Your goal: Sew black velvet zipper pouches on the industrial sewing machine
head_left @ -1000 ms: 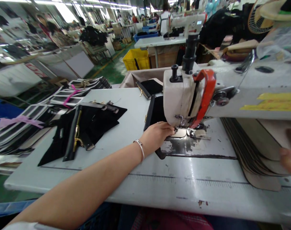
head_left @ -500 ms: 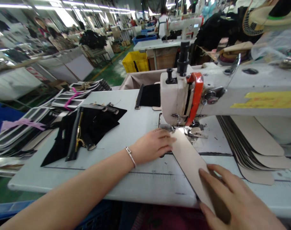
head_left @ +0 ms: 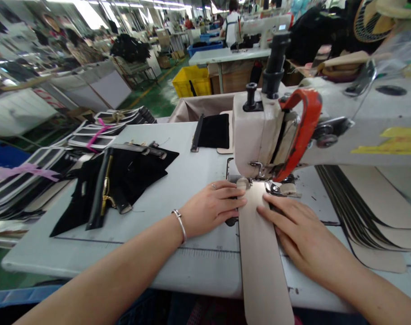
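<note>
A long beige strip lies under the head of a white sewing machine and hangs over the table's front edge. My left hand lies flat, its fingertips on the strip's left edge near the presser foot. My right hand rests from the other side, fingers extended, fingertips on the strip's right edge just in front of the foot. Both hands are open and press on the strip without gripping it. The needle is hard to make out behind the machine head.
Black fabric pieces with a zipper lie left on the table. Beige panels are stacked at the right. A black piece sits behind the machine head. Tied bundles stand far left. A person is in the background.
My right hand has moved forward from the strip's near part to beside the presser foot. The strip has turned from slanting to nearly straight. The view has shifted slightly.
</note>
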Demonstrator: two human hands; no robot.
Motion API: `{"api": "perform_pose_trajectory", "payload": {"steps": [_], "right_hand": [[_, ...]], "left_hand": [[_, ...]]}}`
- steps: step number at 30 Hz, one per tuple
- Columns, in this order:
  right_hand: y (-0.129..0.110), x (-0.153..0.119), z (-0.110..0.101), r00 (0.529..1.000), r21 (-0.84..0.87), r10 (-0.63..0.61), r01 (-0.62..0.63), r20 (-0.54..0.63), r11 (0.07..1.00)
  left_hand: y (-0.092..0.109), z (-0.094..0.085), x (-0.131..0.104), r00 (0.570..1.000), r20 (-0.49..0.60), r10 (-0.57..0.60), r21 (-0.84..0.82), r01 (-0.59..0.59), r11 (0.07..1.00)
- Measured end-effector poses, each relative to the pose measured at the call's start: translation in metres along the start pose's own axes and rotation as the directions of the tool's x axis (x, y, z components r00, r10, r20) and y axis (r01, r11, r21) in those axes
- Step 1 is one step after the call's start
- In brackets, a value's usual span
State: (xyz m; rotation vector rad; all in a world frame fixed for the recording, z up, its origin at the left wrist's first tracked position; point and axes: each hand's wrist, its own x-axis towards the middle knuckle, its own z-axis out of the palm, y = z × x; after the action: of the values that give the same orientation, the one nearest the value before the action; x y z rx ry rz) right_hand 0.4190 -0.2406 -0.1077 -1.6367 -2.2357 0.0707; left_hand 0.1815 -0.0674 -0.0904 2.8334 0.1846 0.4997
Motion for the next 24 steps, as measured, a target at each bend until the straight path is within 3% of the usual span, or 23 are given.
{"api": "perform_pose_trajectory", "payload": {"steps": [3,16,20,22,23,24], "right_hand": [[-0.001,0.007,-0.002,0.997,-0.023,0.076,-0.076,0.002,0.997],[0.006,0.006,0.004,0.997,-0.039,0.075,-0.075,0.006,0.996],[0.021,-0.002,0.018,0.996,-0.061,0.007,-0.012,-0.090,0.998],[0.031,-0.005,0.028,0.991,-0.070,-0.041,0.032,-0.131,0.997],[0.035,-0.006,0.034,0.988,-0.074,-0.058,0.048,-0.141,0.996],[0.039,-0.007,0.038,0.986,-0.078,-0.070,0.059,-0.149,0.995]], "left_hand": [[0.000,-0.001,0.001,1.000,0.013,-0.009,-0.027,0.009,1.000],[0.001,0.009,0.004,1.000,-0.011,-0.029,-0.029,0.028,0.999],[0.010,-0.006,0.002,0.989,0.144,-0.034,0.051,0.027,0.998],[0.006,-0.028,-0.011,0.963,0.216,-0.162,0.152,0.131,0.980],[0.001,-0.043,-0.021,0.932,0.194,-0.308,0.242,0.259,0.935],[-0.005,-0.060,-0.034,0.869,0.115,-0.482,0.343,0.421,0.840]]}}
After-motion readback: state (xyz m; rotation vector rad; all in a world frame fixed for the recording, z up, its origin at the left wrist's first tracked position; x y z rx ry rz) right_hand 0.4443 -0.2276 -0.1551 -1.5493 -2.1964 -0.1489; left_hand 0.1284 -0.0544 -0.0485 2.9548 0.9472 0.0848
